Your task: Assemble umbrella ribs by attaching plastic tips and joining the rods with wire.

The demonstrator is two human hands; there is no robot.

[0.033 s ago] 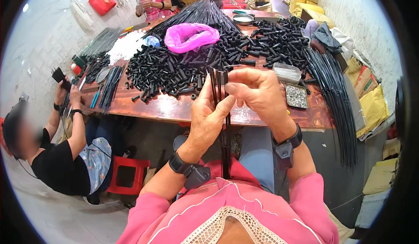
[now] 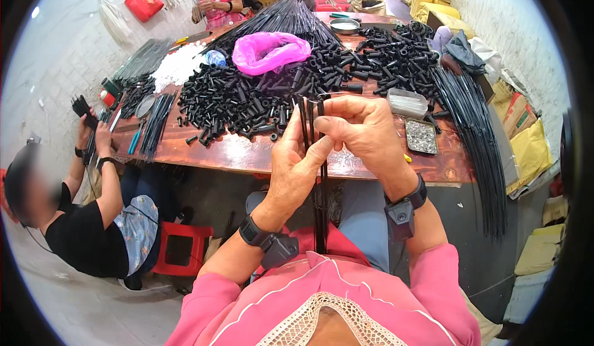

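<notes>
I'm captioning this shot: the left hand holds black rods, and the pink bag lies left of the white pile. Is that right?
One slip: the head view shows the pink bag right of the white pile. The left hand does hold black rods.

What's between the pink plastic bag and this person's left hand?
In the head view, a heap of black parts lies between the bag and left hand.

Rods (image 2: 320,207) in left hand (image 2: 294,169), right hand (image 2: 365,129) at their upper ends. Table (image 2: 238,156) ahead: tube pile (image 2: 216,101) just beyond hands, bag (image 2: 257,61) on it, rod heap (image 2: 286,21) behind. Right of right hand: tray (image 2: 421,137), box (image 2: 406,103) behind it, bundle (image 2: 486,166) farther right, overhanging table edge. Left of hands: second bundle (image 2: 158,126), co-worker (image 2: 86,231) farther left.
</notes>
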